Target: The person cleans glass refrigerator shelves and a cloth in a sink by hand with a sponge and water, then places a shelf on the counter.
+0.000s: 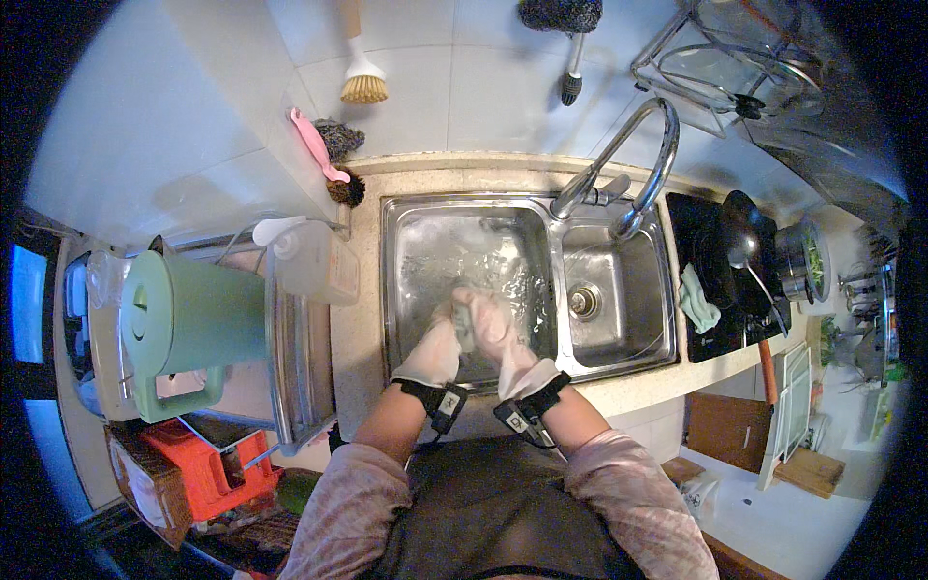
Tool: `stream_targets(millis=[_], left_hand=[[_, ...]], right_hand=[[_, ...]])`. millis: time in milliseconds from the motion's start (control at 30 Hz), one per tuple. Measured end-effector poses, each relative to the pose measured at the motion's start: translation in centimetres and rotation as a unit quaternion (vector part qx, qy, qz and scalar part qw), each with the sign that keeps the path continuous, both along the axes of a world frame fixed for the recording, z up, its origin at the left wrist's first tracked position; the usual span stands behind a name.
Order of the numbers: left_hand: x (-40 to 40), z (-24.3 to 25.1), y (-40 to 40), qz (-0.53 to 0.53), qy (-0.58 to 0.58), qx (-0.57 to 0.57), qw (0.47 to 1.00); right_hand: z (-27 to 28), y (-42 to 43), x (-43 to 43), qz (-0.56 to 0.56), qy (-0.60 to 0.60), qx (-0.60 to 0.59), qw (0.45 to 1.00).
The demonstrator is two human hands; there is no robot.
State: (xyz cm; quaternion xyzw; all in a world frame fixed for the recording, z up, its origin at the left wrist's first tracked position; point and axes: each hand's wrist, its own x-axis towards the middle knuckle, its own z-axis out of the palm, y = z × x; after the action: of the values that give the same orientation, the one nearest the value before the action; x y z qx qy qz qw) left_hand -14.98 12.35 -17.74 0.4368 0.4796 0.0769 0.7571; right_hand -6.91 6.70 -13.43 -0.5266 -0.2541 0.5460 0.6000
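Note:
My left hand (pixel 433 349) and my right hand (pixel 494 325), both in thin whitish gloves, are close together over the large basin (pixel 428 239) of a stainless steel double sink. Between them shows a small pale, greyish thing (pixel 462 330), too blurred to name. The fingers are partly hidden, so how each hand grips is unclear. Rippling water (pixel 525 290) glints in the basin around the hands. Each wrist wears a black strap with a small device.
A chrome faucet (pixel 670 138) arches over the small basin (pixel 616 290). To the left stand a green pitcher (pixel 210 312) and a translucent plastic jug (pixel 319 261). A black cooktop (pixel 707 290) carries a cloth (pixel 697 301) and a ladle (pixel 743 250). Brushes, including a dish brush (pixel 364 80), hang on the wall.

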Motion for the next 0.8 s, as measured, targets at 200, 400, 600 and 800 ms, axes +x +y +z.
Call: stream_targets(millis=[200,400,600,800], left_hand=[[0.0,-0.8,0.5,0.209,0.035,-0.107,0.972],[-4.7,-1.0,1.7,0.092,0.186,0.02,0.978],[-4.3,4.4,-0.9,0.019,-0.058,0.121,0.991],[-5.2,3.4,0.1,-0.11,-0.064,0.273,0.954]], right_hand=[[-0.7,3.0,0.9,0.012,-0.352,-0.255,0.9],[-8.2,-1.1,5.3,0.051,-0.484,-0.387,0.783],[-8.4,-0.3,3.0,0.091,-0.417,-0.176,0.887],[0.9,2.3,-0.7,-0.008,-0.005,-0.064,0.998]])
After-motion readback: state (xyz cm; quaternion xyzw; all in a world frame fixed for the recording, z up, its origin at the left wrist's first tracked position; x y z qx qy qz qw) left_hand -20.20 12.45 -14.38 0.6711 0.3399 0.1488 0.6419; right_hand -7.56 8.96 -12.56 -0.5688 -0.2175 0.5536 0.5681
